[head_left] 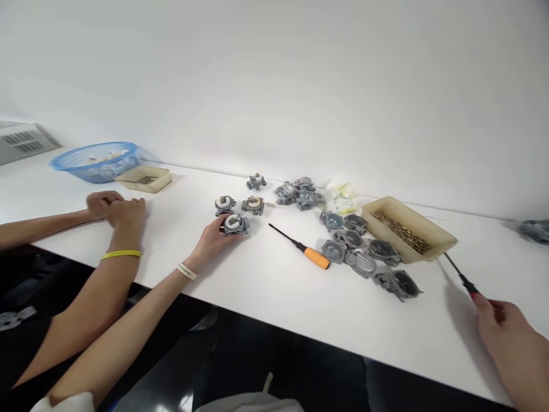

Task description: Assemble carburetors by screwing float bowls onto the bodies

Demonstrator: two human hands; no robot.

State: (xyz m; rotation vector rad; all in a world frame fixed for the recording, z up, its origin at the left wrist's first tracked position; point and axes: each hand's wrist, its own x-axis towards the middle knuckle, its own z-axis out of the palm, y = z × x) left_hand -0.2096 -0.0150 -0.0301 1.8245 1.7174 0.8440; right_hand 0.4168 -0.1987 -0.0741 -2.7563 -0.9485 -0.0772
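My left hand is wrapped around a carburetor body with a white float facing up, low over the white table. Close by it are two more carburetor bodies, one with a white float and one with a yellowish float. Far to the right, my right hand grips a screwdriver with a dark shaft; a bit of red handle shows at the fingers. Its tip points up near the corner of a tray of brass-coloured small parts. An orange-handled screwdriver lies between my hands.
Several grey metal bowls lie beside the tray. Behind are a cluster of carburetors, a single one and a plastic bag. Another person's hands rest at left, near a small tray and a blue basket.
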